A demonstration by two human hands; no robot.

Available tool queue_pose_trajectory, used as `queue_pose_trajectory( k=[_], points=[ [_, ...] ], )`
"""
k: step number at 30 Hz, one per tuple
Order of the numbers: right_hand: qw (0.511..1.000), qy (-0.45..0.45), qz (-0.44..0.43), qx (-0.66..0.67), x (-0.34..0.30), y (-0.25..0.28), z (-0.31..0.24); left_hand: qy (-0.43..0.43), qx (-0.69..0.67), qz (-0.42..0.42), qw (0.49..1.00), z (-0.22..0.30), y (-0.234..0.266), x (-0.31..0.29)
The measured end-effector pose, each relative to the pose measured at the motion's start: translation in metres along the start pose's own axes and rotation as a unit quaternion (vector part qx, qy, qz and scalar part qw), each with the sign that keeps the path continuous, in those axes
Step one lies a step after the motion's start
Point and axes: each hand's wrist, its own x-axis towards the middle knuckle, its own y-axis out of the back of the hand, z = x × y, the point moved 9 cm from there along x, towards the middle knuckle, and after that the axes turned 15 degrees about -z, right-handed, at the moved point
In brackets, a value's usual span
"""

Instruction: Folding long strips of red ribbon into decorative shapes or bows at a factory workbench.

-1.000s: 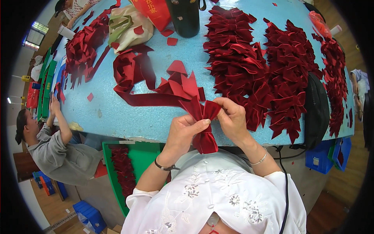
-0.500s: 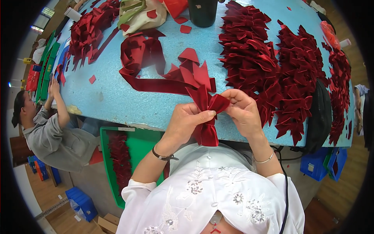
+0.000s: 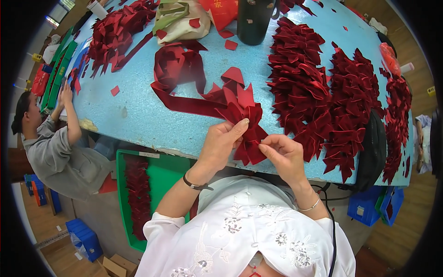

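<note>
Over the front edge of the blue table I hold a dark red velvet ribbon bow [image 3: 249, 127]. My left hand [image 3: 222, 142] grips it near the middle, thumb on top. My right hand [image 3: 284, 154] pinches a lower tail of the bow between thumb and fingertips. Just beyond the bow lie cut red ribbon pieces [image 3: 237, 90]. A long ribbon strip [image 3: 191, 104] curves leftward from there to a loose ribbon coil [image 3: 173, 69]. Finished bows stand stacked in dense rows [image 3: 297, 78] to the right.
A dark cup [image 3: 253, 23] and a cream cloth bag [image 3: 182, 23] stand at the back. A black bag [image 3: 373, 147] hangs by the right edge. Below the table is a green crate [image 3: 159, 173] with bows. Another person [image 3: 64, 138] works at the left.
The bow has turned in my hands, its loops now more upright. My right hand has moved from its upper right loop down to a lower tail. The view has shifted slightly.
</note>
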Motion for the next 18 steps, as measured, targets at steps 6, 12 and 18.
queue_pose_trajectory(
  k=[6,12,18],
  points=[
    [0.994,-0.043,0.016,0.101,0.004,0.005,0.018,0.008,-0.010,-0.050,0.999,0.006,-0.007,-0.004],
    [0.990,-0.054,0.028,0.128,0.003,0.008,0.022,0.012,-0.004,-0.071,0.997,0.005,-0.008,-0.003],
    [0.977,-0.037,0.017,0.211,0.004,0.005,0.026,0.003,-0.028,-0.077,0.997,0.001,-0.003,-0.003]
  ],
)
